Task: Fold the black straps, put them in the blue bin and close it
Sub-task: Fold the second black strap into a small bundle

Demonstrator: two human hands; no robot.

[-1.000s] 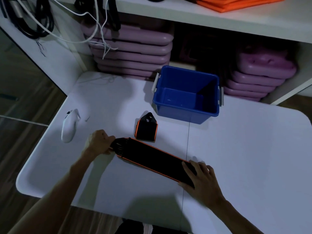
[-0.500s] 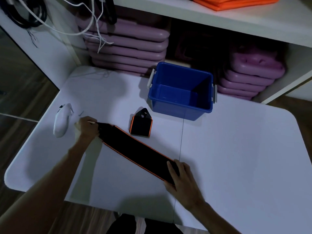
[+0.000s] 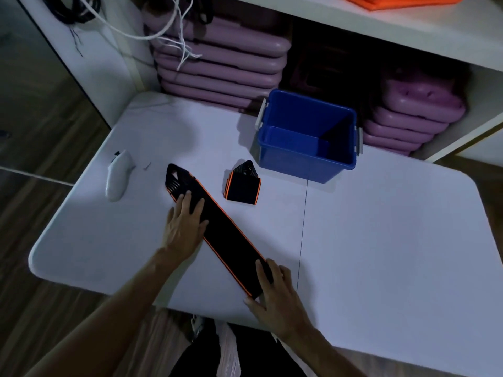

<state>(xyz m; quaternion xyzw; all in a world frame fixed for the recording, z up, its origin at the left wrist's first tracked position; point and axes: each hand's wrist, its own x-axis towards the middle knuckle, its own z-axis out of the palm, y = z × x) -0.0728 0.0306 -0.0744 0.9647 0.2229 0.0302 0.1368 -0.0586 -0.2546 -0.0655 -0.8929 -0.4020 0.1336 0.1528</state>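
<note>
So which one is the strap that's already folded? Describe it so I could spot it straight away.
Start at the blue bin at the back of the white table. Just in front of its left corner sits the folded strap, a small black bundle with orange edging. Unlike the long strap lying flat under both hands, it is short, compact and untouched.

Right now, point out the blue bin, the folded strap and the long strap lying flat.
blue bin [image 3: 304, 165], head view, on its near outer wall.
folded strap [image 3: 242, 187], head view, on the middle of its black face.
long strap [image 3: 231, 238], head view, on the bare black stretch between the two hands.
</note>
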